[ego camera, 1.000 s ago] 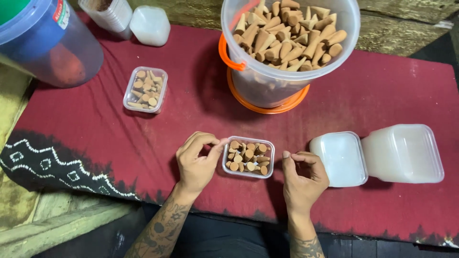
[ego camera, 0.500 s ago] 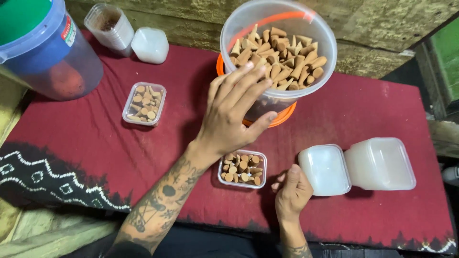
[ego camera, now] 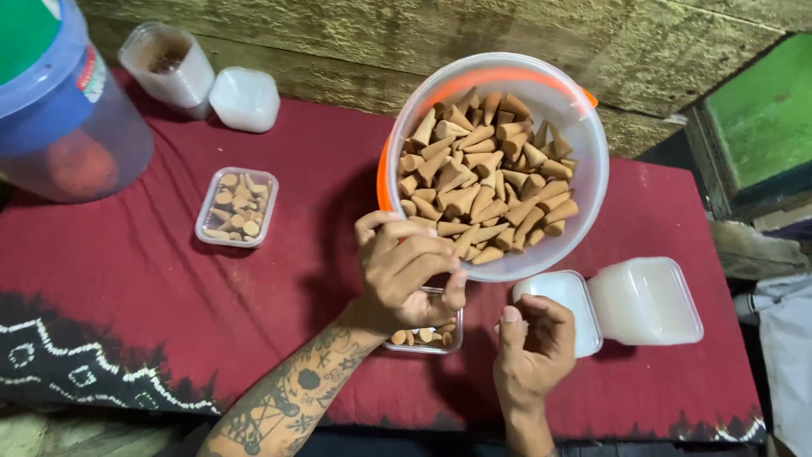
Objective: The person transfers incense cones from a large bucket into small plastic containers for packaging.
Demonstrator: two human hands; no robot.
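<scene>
Brown cones [ego camera: 486,199] fill a clear plastic bucket [ego camera: 592,182] with an orange band, which tilts toward the camera in the head view, its lower rim just above a small clear tray [ego camera: 427,337] partly filled with the same cones. The left hand [ego camera: 404,272] grasps the near rim of the bucket, fingers curled over the edge, and hides most of the tray below it. The right hand [ego camera: 534,338] is loosely clenched beside the tray; whether it holds anything I cannot tell.

As a judgement, the tilt is the risk: the bucket is full near its lip, so a steeper lean could send cones spilling past the small tray onto the cloth, and the hand covering the tray makes aiming harder.

A second filled tray [ego camera: 237,206] lies well apart to the left. Just right of the right hand sit a white lid [ego camera: 565,298] and an empty white container [ego camera: 647,300], touching each other. The desk wears a dark red cloth [ego camera: 169,288] with a black and white patterned border. Rough wooden planks [ego camera: 474,34] form the wall behind, with a blue and green jug [ego camera: 59,118], a clear cup [ego camera: 169,68] and another white lid [ego camera: 245,99] at the back left.
</scene>
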